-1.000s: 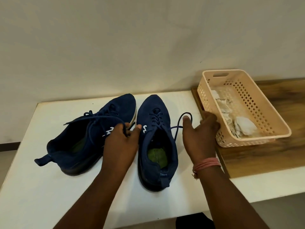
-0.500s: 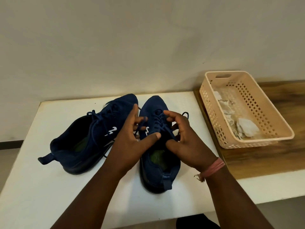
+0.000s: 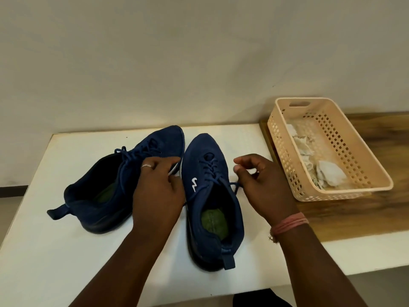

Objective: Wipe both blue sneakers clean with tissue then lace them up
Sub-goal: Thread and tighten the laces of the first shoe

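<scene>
The right hand (image 3: 263,187) pinches a lace end (image 3: 235,187) of the right sneaker (image 3: 212,196) on the white worktop (image 3: 39,251). The left hand (image 3: 158,191) curls beside it, its fingertips hidden, partly covering the left sneaker (image 3: 104,185). Crumpled tissue (image 3: 329,176) lies in the basket (image 3: 363,165).

A navy blue mesh sneaker (image 3: 210,196) is set on the white rectangular table (image 3: 44,251). To its left another navy blue mesh sneaker (image 3: 106,185) is laid; to its right, a beige perforated plastic basket (image 3: 358,151) is placed, with crumpled white tissues (image 3: 329,176) inside.
</scene>
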